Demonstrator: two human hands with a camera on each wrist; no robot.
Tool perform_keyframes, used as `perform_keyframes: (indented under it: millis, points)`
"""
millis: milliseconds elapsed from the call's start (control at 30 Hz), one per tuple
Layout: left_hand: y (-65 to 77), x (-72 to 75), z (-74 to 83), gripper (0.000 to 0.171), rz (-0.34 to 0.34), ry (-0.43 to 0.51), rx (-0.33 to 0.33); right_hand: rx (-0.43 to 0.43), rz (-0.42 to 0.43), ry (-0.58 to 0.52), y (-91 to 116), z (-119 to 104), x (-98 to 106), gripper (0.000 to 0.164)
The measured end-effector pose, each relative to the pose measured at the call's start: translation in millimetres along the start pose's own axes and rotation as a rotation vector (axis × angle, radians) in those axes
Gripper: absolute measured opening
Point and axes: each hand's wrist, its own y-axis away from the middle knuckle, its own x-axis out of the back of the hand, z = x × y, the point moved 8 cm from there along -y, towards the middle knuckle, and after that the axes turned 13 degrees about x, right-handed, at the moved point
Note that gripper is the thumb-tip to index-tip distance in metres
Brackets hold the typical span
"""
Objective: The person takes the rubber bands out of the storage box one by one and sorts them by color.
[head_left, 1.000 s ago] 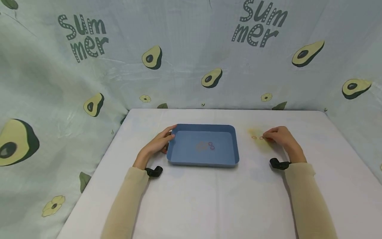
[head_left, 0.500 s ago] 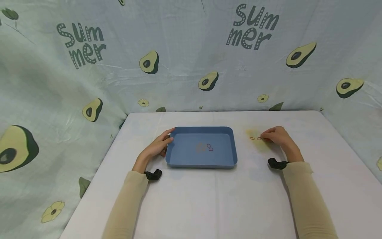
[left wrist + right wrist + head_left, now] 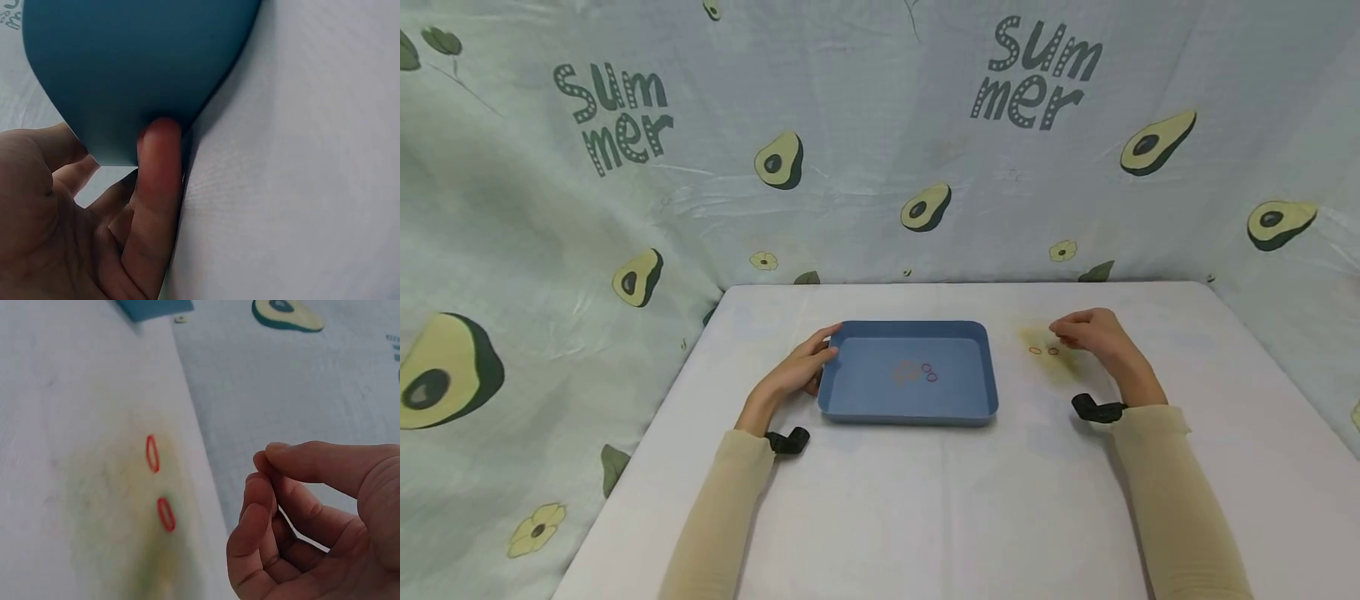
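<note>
Raised slightly since the earlier head frame: the right hand, its fingertips now above the right-hand one of two red loops where they were just beside it. Both loops, a right one and a left one, lie flat and apart at right of centre in the head view, on a yellow stain on the white table.

Right hand condition: thumb and index tips meet in a narrow pinch. Nothing shows between them; whether some tiny item is held cannot be confirmed.

Left hand condition: gripping the left side of the blue tray, mid-frame. Inside, right of the tray's middle, are two more reddish loops; paler shapes beside them are too faint to identify.

Handling assessment: the loops appear to be thin elastic, judged very light, soft and liable to flick away. Recommended hold: one side of the band, between fingertip pads, without stretching. The tray is judged stiff, light and smooth; take its rim.
</note>
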Motion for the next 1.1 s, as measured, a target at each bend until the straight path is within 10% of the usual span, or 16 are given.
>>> perform_keyframes:
  millis: [1100]
  points:
    - [15.0,-3.3,15.3,0.055,-0.052,0.029,0.038,0.294,-0.129,-0.059,-1.9,-92.8,-70.0,0.033]
